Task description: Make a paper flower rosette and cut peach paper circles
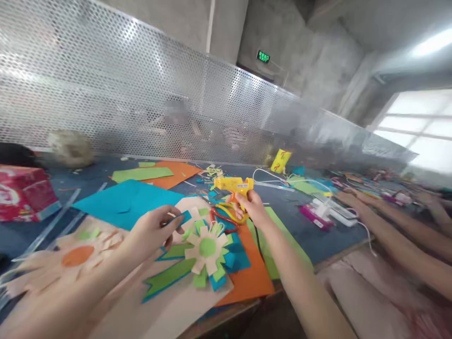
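Note:
My right hand (251,205) is closed round the handle of a yellow glue gun (234,185), held above the table with its nozzle pointing left. My left hand (154,230) pinches a small blue paper piece (184,217) just left of a layered paper flower (207,253). The flower has cream, green and blue petals and a green centre. It lies on a cream sheet (176,301) over orange paper (251,273). Green and blue leaf shapes (169,275) stick out at its left.
Blue (123,200), orange (174,173) and green sheets litter the dark table. A cream flower with an orange centre (76,254) lies at left, a red box (23,190) further left. Red-handled scissors (222,217) lie behind the flower. Another person's arms (388,226) reach in at right. A perforated metal screen (141,103) stands behind.

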The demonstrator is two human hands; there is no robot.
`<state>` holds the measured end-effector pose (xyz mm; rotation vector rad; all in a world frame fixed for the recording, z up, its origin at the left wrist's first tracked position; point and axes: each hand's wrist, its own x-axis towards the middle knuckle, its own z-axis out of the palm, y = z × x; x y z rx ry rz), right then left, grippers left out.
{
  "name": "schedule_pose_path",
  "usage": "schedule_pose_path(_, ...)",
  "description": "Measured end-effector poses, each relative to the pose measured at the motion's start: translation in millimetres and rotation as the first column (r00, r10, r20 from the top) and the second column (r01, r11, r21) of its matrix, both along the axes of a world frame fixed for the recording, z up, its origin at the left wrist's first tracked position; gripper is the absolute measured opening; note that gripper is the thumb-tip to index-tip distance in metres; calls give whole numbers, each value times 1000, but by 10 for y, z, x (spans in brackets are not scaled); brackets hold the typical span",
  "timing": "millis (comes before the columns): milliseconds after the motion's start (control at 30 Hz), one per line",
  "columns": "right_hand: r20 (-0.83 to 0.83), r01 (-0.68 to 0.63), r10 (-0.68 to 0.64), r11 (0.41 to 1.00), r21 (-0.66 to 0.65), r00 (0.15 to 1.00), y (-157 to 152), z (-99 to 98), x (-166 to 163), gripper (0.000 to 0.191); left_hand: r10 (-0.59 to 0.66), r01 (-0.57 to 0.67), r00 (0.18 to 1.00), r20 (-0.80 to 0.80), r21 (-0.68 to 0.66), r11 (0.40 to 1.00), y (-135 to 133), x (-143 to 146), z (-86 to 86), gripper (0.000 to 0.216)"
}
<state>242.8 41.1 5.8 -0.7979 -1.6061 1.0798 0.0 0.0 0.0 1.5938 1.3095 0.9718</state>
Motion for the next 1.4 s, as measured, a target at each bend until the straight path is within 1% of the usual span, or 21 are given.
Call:
schedule_pose_path(100,25,-6,4,998,62,1000,-83,-35,-51,25,84,-80,982,171,-34,996,-24,-25,47,23)
schedule_pose_path(167,89,32,-45,989,143,995,-148,-50,-82,24,129,-120,964,235,-50,991,-52,-39,98,22)
schedule_pose_path(233,186,73,-116,972,224,976,-213,-55,-103,21,151,-139,959,241,-69,988,-84,-49,156,21)
schedule_pose_path(333,337,66,-177,947,315,925,-275,-44,-100,16,178,-162,959,219,-90,983,-116,-61,213,20)
schedule_pose_path(467,410,51,-212,927,371,887,-268,-34,-56,14,165,-162,972,168,-32,986,-112,-88,205,19)
schedule_pose_path(633,455,2,-197,920,393,869,-235,-45,-26,13,165,-168,984,69,45,985,-98,-121,184,16)
schedule_pose_path(833,472,23,-191,940,339,860,-252,-41,-37,19,166,-169,984,59,47,984,-103,-125,186,15)
schedule_pose_path(1133,485,10,-188,938,345,854,-250,-14,-57,22,167,-169,984,55,21,985,-116,-95,199,19)
schedule_pose_path(1267,484,12,-183,942,336,856,-248,-24,-47,20,173,-174,984,41,31,984,-118,-101,198,18)
schedule_pose_path(1400,486,-2,-182,935,354,855,-228,-56,-30,19,156,-156,987,27,26,987,-115,-98,191,19)
